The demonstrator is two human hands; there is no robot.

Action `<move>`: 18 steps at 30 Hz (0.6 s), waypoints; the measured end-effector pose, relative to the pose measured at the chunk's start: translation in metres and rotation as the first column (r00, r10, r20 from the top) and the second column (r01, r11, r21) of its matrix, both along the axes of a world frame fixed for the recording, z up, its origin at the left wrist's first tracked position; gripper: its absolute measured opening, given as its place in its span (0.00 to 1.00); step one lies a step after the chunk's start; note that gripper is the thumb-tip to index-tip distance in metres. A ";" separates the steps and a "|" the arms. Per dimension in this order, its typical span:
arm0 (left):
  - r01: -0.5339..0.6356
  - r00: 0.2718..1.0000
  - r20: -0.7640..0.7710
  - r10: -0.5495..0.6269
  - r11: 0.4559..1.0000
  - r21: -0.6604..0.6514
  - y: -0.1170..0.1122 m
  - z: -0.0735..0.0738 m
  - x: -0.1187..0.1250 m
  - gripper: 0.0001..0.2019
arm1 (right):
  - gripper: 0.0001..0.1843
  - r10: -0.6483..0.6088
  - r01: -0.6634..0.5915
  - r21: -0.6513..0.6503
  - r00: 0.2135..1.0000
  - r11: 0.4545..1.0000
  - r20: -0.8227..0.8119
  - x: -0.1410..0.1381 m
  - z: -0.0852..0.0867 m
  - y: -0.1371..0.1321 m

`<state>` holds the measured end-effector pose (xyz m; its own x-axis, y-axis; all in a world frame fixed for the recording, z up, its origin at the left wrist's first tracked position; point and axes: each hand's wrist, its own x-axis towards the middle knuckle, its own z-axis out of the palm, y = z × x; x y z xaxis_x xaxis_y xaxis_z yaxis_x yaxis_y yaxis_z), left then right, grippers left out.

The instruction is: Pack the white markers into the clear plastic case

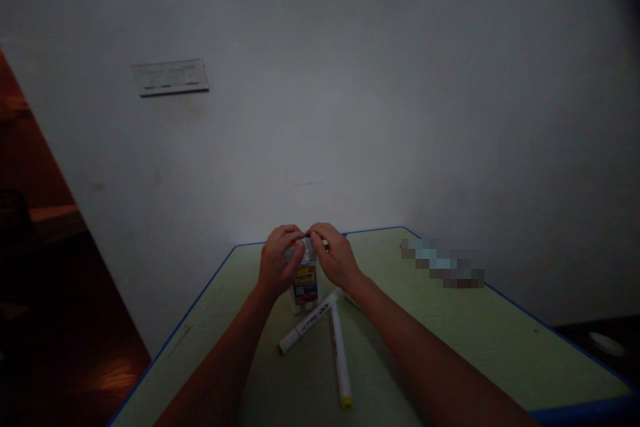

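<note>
A clear plastic marker package (pixel 305 283) with a yellow, red and blue label stands upright on the green table (pixel 450 347). My left hand (pixel 279 261) grips its upper left side, fingers curled round it. My right hand (pixel 334 255) pinches the top of the package from the right. Coloured marker caps show between my fingers. Two white markers lie on the table just in front: one (pixel 310 322) angled to the left, the other (pixel 341 359) pointing toward me with a yellow cap at its near end.
The green table has a blue edge (pixel 170 337) and stands against a white wall. A white plate (pixel 170 77) is fixed to the wall at the upper left. A blurred patch (pixel 443 263) sits at the table's far right. Dark wooden floor lies to the left.
</note>
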<state>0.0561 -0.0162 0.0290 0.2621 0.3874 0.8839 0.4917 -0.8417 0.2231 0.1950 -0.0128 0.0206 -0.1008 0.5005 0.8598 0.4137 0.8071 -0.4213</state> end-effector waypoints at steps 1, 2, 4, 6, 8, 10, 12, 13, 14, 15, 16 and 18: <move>0.002 1.000 -0.005 -0.002 1.000 0.001 0.000 0.000 0.000 0.10 | 0.12 0.003 -0.003 0.005 1.000 1.000 0.000 0.000 0.000 0.000; 0.005 1.000 -0.009 -0.005 1.000 0.002 0.000 0.000 0.000 0.10 | 0.12 0.006 -0.006 0.009 1.000 1.000 0.000 0.000 0.000 0.000; 0.009 1.000 -0.016 -0.009 1.000 0.003 0.001 -0.001 0.000 0.10 | 0.13 0.005 -0.005 0.010 1.000 1.000 -0.001 0.000 0.000 0.001; 0.011 1.000 -0.020 -0.011 1.000 0.002 0.001 -0.001 0.000 0.09 | 0.14 0.001 -0.001 0.005 1.000 1.000 -0.001 0.000 -0.001 0.002; 0.011 1.000 -0.019 -0.011 1.000 0.002 0.001 0.000 0.000 0.09 | 0.15 -0.003 0.003 0.000 1.000 1.000 0.000 0.001 -0.002 0.003; 0.010 1.000 -0.019 -0.010 1.000 0.003 0.001 0.000 0.000 0.09 | 0.15 -0.008 0.008 0.003 1.000 1.000 0.000 0.001 -0.003 0.003; 0.012 1.000 -0.019 -0.012 1.000 0.006 0.000 0.001 0.000 0.09 | 0.16 -0.016 0.016 0.005 1.000 1.000 -0.001 0.001 -0.003 0.004; 0.014 1.000 -0.018 -0.014 1.000 0.006 0.000 0.001 0.000 0.09 | 0.16 -0.017 0.017 0.005 1.000 1.000 -0.001 0.001 -0.003 0.004; 0.015 1.000 -0.016 -0.015 1.000 0.006 0.000 0.001 0.000 0.09 | 0.16 -0.016 0.016 0.007 1.000 1.000 -0.001 0.001 -0.003 0.003; 0.014 1.000 -0.012 -0.014 1.000 0.006 0.000 0.001 0.000 0.08 | 0.15 -0.014 0.014 0.009 1.000 1.000 -0.001 0.001 -0.003 0.003; 0.012 1.000 -0.009 -0.011 1.000 0.006 0.000 0.000 0.000 0.08 | 0.15 -0.011 0.011 0.012 1.000 1.000 -0.001 0.000 -0.003 0.003; 0.003 1.000 -0.008 -0.002 1.000 0.006 0.001 0.000 0.000 0.09 | 0.14 -0.006 0.006 0.016 1.000 1.000 -0.003 0.000 -0.002 0.002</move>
